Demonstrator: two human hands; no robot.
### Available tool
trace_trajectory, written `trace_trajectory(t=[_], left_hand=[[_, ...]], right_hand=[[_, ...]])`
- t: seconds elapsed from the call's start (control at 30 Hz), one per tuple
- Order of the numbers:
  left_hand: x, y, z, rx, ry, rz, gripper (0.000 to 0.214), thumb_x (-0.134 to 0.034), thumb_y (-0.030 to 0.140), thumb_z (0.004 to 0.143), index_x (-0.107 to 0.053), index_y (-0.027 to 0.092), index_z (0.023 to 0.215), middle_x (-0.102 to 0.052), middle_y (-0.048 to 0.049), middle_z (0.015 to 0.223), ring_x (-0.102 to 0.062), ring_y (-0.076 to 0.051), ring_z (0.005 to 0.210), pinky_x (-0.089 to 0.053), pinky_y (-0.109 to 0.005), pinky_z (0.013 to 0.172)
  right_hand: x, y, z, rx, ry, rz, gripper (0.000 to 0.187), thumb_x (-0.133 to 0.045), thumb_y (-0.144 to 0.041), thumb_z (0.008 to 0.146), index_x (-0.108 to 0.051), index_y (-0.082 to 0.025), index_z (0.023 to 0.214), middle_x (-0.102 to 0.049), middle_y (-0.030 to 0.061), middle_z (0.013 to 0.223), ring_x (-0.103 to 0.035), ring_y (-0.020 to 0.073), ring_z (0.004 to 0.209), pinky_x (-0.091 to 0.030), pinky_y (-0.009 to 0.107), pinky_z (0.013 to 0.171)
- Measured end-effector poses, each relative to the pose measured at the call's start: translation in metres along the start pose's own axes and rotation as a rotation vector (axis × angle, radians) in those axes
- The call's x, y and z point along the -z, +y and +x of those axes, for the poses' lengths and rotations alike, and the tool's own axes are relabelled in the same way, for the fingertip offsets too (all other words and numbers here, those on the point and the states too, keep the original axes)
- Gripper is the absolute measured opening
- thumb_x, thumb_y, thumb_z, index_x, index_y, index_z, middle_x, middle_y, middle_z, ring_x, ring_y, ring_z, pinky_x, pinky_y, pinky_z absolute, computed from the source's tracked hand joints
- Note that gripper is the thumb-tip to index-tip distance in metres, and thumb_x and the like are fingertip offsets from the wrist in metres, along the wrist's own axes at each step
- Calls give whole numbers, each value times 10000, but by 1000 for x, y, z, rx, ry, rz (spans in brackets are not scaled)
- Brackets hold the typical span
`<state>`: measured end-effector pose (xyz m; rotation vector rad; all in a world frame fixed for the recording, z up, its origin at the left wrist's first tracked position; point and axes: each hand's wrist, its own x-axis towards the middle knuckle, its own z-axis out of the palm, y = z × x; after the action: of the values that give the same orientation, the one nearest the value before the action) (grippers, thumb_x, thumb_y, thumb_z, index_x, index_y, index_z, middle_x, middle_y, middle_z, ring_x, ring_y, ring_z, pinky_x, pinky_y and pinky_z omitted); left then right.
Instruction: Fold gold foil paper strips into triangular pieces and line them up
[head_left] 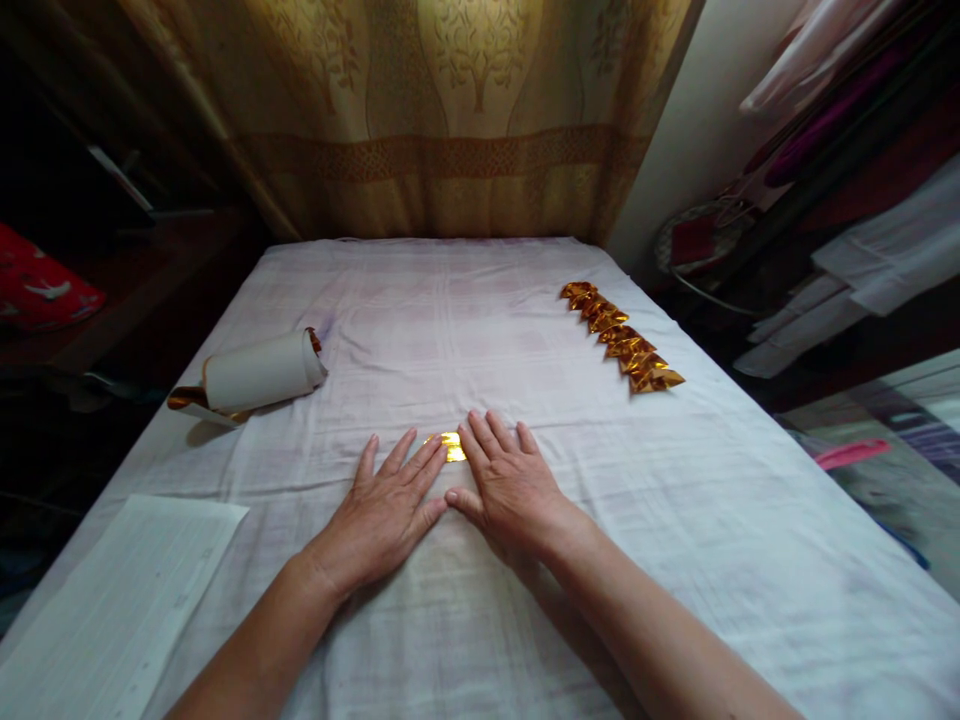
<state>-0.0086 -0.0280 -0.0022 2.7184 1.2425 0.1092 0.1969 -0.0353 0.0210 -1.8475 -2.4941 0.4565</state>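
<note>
A small strip of shiny gold foil paper (454, 447) lies flat on the cloth-covered table, partly hidden under my fingers. My left hand (386, 510) rests palm down with its fingers spread, fingertips on the strip's left part. From the other side my right hand (510, 480) lies flat, its fingers at the strip's right end. The two thumbs nearly meet just below the foil. Neither hand grips anything. Toward the far right stands a row of several folded gold foil pieces (622, 340), set close one behind another.
At the left lies a loose roll of white-backed gold paper (259, 372). A lined paper sheet (120, 610) covers the near left corner of the white tablecloth (442, 320). A patterned curtain (450, 110) hangs behind the far edge; clothes (885, 250) hang on the right.
</note>
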Motion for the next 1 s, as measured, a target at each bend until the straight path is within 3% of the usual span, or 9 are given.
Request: trace_trajectory(t=[0.17, 0.4, 0.6, 0.8, 1.0], left_hand=[[7, -1, -2, 38, -125, 6, 649, -351, 546, 993, -238, 269, 1570, -339, -64, 1602, -238, -335, 1497, -84, -624, 1185], [17, -6, -4, 49, -203, -4, 708, -429, 563, 958, -226, 272, 1571, -309, -65, 1608, -206, -359, 1505, -99, -652, 1176], [18, -19, -13, 42, -161, 9, 743, -500, 527, 931, -219, 274, 1572, -368, -85, 1582, -249, -363, 1491, -101, -653, 1174], [20, -14, -13, 54, -143, 28, 734, -525, 507, 921, -268, 257, 1561, -384, -101, 1574, -267, -354, 1486, -89, -649, 1176], [26, -6, -9, 94, -181, 33, 688, -507, 494, 931, -318, 248, 1545, -379, -93, 1575, -270, -340, 1488, -53, -639, 1184]], right_hand=[[0, 0, 0, -7, -6, 5, 824, -490, -639, 930, -291, -142, 1556, -190, 146, 1622, -160, 341, 1513, -167, 614, 1190], [1, 0, 0, -10, -12, 2, 831, -474, -660, 926, -293, -151, 1557, -177, 131, 1627, -149, 342, 1515, -157, 622, 1192], [2, -2, 0, -30, -27, 7, 819, -503, -634, 926, -290, -160, 1559, -165, 136, 1627, -146, 341, 1515, -156, 625, 1190], [5, -2, 1, -28, -27, 19, 814, -546, -598, 918, -310, -143, 1550, -189, 151, 1622, -168, 352, 1509, -174, 633, 1183], [3, -5, 2, -28, 90, 13, 762, -568, -546, 923, -363, -127, 1526, -246, 181, 1610, -189, 367, 1502, -163, 640, 1182]])
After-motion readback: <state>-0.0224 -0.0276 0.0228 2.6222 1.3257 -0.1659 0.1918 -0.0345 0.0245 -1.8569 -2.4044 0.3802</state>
